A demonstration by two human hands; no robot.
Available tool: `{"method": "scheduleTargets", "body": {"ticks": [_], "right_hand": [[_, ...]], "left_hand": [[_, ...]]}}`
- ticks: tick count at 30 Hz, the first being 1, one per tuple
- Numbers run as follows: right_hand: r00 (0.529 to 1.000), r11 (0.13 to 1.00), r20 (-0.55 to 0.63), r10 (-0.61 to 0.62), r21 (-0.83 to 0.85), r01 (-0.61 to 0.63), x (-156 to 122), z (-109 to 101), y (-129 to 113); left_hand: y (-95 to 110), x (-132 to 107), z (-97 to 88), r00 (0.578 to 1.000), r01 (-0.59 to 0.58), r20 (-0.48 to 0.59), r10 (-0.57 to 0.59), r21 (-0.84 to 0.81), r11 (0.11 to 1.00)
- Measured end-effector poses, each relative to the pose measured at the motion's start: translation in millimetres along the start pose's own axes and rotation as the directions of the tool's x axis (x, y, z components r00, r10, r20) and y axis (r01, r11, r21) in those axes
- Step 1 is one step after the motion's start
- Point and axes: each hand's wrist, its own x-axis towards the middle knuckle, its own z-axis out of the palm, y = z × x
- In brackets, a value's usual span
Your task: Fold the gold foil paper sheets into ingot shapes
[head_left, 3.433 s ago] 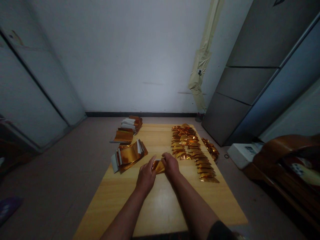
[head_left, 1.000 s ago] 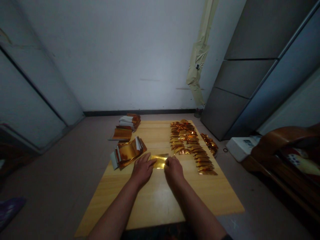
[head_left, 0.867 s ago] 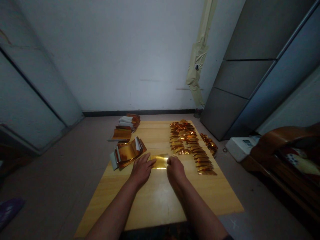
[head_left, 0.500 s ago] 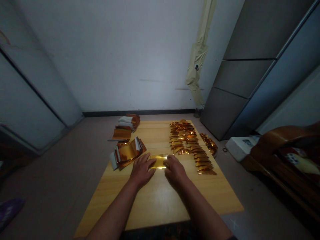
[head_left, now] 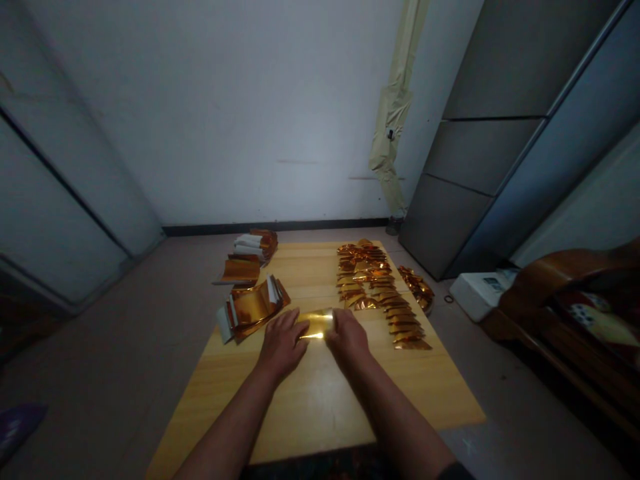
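1. Left hand (head_left: 281,343) lies flat, fingers outstretched, pressing a shiny gold rectangular foil sheet (head_left: 316,325).
2. Right hand (head_left: 347,337) covers the sheet's other end; its grip cannot be told.
3. The sheet lies between both hands' fingertips.

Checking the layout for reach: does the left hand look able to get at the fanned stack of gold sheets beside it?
Probably yes. The fanned stack lies just beside the left hand, with only bare table between; that hand rests on a gold sheet.
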Motion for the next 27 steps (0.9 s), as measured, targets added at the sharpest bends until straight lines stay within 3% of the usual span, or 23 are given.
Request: {"method": "scheduleTargets", "body": {"ticks": [3,7,13,19,23,27], "right_hand": [[0.997,0.982,0.022,-0.075,-0.172,0.078,-2.3,3.4,-11.4],[0.983,0.955,0.062,-0.175,-0.234,0.185,-5.2,6.6,-16.5],[0.972,0.963,0.029,-0.233,-0.136,0.234,-6.1,9.2,-10.1],[0.966,0.966,0.007,-0.258,0.030,0.258,-5.0,13.2,-3.9],[0.976,0.970,-0.072,-0.205,0.117,0.212,-0.2,16.9,-0.9],[0.988,0.954,-0.126,-0.090,0.273,0.121,7.2,17.3,-1.5]], "left_hand": [[6.8,-5.7,-0.5,0.997,-0.029,-0.065,0.029,-0.003,1.000],[10.9,-5.1,0.3,0.995,0.057,-0.085,-0.061,-0.045,0.997],[18.8,19.3,6.5,0.961,0.270,-0.037,-0.274,-0.098,0.958],[18.3,37.9,15.3,0.879,0.472,0.061,-0.473,-0.255,0.844],[15.3,33.4,18.5,0.891,0.428,0.061,-0.450,-0.442,0.788],[15.8,20.5,20.9,0.860,0.307,-0.058,-0.507,-0.734,0.605]]}}
